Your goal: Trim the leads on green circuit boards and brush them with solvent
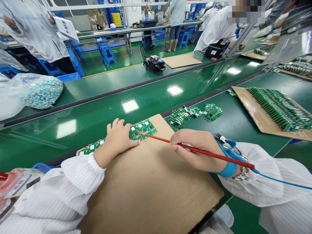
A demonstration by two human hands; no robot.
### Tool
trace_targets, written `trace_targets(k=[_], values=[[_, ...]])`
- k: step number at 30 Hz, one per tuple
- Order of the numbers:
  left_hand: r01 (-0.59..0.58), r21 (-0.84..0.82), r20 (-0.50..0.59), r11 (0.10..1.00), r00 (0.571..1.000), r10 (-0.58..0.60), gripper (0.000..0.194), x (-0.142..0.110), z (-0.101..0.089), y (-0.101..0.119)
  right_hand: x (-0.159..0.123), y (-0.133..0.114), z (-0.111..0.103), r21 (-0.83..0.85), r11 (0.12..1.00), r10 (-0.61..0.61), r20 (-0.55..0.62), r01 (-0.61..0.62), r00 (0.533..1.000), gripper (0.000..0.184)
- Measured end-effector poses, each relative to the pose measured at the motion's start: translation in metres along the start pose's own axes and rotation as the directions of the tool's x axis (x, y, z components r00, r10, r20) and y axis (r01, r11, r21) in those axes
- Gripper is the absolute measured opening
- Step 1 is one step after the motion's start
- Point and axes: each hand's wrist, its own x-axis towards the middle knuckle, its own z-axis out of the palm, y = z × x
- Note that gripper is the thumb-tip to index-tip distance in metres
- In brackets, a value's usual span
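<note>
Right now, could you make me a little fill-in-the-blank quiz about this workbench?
The right hand holds a brush with a ____ handle.
The hand touching the circuit board is the ____ one.
The sheet under that circuit board is made of ____.
The wristband worn on the right is ____.

Missing words: red; left; cardboard; blue.

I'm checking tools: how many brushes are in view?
1 clearly: the red brush in the right hand, tip at the green board by the left hand. The red thing cut off at the picture's left edge may be another.
</note>
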Motion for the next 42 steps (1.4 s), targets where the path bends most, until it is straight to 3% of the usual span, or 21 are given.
trace_targets(k=[5,20,27,36,42], values=[[0.004,0.014,0.021,1.0,1.0,-0.004,0.091,-0.005,-0.001,-0.01,0.006,-0.001,0.003,0.043,0.999,0.025,-0.028,-0.024,0.999,0.014],[0.026,0.014,0.04,1.0,0.999,-0.027,0.079,-0.013,0.004,-0.02,0.018,-0.003,0.034,0.134,0.987,-0.089,0.008,0.087,0.996,0.012],[0.034,0.015,0.039,0.999,0.999,-0.035,0.078,-0.014,0.004,-0.02,0.016,-0.012,0.025,0.082,0.992,-0.104,0.116,0.095,0.988,0.016],[0.031,0.008,0.042,0.999,0.999,-0.032,0.079,-0.013,0.005,-0.02,0.014,-0.016,0.013,0.031,1.0,-0.006,0.06,0.004,0.998,0.016],[0.042,0.02,0.048,0.999,0.998,-0.043,0.092,-0.018,0.004,-0.026,0.021,-0.016,0.012,0.072,0.997,0.028,0.004,-0.028,1.0,0.015]])
